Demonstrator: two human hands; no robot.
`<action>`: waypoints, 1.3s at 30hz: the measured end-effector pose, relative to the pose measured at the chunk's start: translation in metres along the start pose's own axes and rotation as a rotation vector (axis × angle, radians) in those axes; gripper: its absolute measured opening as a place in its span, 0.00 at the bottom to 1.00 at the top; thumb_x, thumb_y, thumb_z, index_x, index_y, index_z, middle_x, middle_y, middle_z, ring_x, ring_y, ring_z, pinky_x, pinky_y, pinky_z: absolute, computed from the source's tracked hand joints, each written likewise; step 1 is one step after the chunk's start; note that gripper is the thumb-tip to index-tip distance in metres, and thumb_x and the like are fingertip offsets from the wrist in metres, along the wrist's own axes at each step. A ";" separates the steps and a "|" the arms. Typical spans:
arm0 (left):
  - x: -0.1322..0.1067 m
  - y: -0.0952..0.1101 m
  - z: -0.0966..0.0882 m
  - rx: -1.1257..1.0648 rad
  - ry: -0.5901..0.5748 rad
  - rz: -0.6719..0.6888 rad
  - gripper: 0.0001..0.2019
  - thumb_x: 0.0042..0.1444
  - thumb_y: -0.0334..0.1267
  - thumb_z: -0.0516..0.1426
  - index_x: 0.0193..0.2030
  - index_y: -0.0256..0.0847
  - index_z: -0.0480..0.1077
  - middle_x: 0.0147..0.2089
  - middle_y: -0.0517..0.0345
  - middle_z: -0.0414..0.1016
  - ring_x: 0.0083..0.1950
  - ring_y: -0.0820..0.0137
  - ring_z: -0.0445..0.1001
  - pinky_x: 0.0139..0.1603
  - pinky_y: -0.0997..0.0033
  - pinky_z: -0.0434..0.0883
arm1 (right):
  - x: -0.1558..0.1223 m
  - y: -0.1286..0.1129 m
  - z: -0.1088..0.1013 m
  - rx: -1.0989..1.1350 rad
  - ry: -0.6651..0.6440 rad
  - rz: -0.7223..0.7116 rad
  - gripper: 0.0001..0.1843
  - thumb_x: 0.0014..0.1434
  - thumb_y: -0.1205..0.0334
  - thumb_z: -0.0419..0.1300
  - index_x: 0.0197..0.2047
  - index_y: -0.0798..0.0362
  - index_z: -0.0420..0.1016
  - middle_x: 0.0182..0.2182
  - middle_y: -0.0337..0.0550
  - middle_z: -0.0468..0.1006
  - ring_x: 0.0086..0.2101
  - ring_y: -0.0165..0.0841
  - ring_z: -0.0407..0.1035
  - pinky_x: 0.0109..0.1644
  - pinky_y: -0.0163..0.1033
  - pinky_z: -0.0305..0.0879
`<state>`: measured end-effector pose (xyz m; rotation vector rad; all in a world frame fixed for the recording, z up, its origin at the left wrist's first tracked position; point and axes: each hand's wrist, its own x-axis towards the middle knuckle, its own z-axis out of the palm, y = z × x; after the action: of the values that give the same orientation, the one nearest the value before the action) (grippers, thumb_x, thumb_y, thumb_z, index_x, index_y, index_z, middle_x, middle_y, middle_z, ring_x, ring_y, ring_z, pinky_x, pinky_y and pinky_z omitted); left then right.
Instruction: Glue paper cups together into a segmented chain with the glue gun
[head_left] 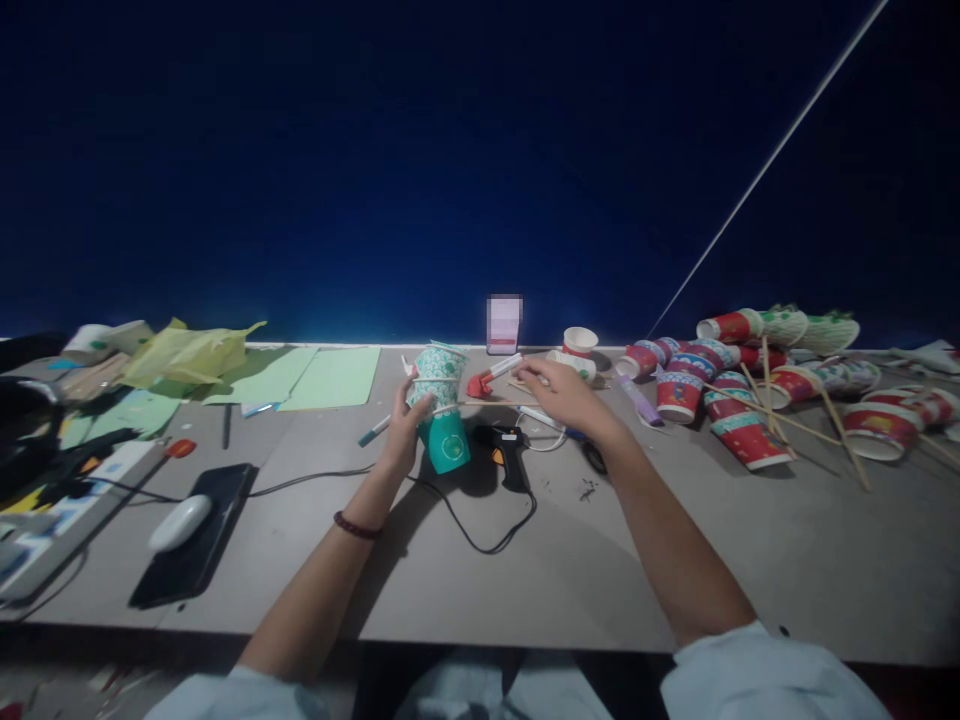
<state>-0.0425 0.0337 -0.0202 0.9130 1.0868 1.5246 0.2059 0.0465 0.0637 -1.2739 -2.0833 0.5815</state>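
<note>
My left hand point(405, 430) is closed around a stack of green paper cups, with a white-and-green patterned cup point(437, 370) above a solid green cup point(448, 447). A thin wooden stick point(491, 403) runs sideways from the cups toward my right hand point(559, 395). That hand reaches over the table with its fingers extended and slightly bent. Its fingertips are beside the white end of a red-and-white marker point(495, 373); whether they touch it is unclear. Below lies a black glue gun point(511, 460) with its cord. A green-tipped marker point(373, 432) sits left of the cups.
Decorated red paper cups point(750, 430) with wooden sticks are piled at the right. A phone point(504, 325) stands against the blue wall. At left are a black phone point(199, 540) under a white mouse point(181, 522), a power strip point(82, 520), green paper point(330, 380) and a yellow bag point(187, 355).
</note>
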 end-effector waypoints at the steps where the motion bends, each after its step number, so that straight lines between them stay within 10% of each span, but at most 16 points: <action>1: -0.001 0.000 0.001 -0.006 -0.001 -0.007 0.36 0.44 0.46 0.65 0.60 0.43 0.61 0.53 0.49 0.72 0.46 0.61 0.75 0.44 0.63 0.72 | 0.000 0.003 -0.003 0.009 0.016 0.024 0.14 0.66 0.59 0.48 0.42 0.51 0.75 0.40 0.45 0.79 0.41 0.36 0.71 0.46 0.41 0.63; 11: -0.012 0.012 0.008 -0.128 -0.241 -0.088 0.33 0.46 0.48 0.64 0.58 0.38 0.64 0.41 0.50 0.76 0.35 0.64 0.76 0.38 0.64 0.74 | -0.003 0.000 -0.009 0.017 -0.221 0.072 0.11 0.61 0.58 0.55 0.39 0.52 0.77 0.35 0.43 0.79 0.34 0.33 0.70 0.37 0.37 0.62; 19: -0.007 0.003 0.003 -0.098 -0.182 -0.065 0.31 0.47 0.48 0.64 0.56 0.38 0.65 0.41 0.53 0.77 0.36 0.66 0.76 0.40 0.67 0.73 | -0.001 0.003 0.013 0.051 -0.449 0.031 0.08 0.55 0.64 0.59 0.37 0.52 0.79 0.32 0.42 0.78 0.32 0.32 0.69 0.34 0.35 0.60; 39: 0.001 0.005 0.000 -0.207 -0.144 -0.105 0.25 0.53 0.58 0.53 0.51 0.44 0.70 0.52 0.51 0.73 0.53 0.59 0.72 0.50 0.58 0.70 | -0.005 0.017 0.009 0.490 -0.216 0.201 0.05 0.56 0.62 0.57 0.34 0.53 0.73 0.27 0.39 0.74 0.26 0.28 0.69 0.31 0.36 0.69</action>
<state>-0.0439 0.0339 -0.0150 0.7969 0.8433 1.4320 0.2116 0.0489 0.0447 -1.1693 -1.8212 1.2799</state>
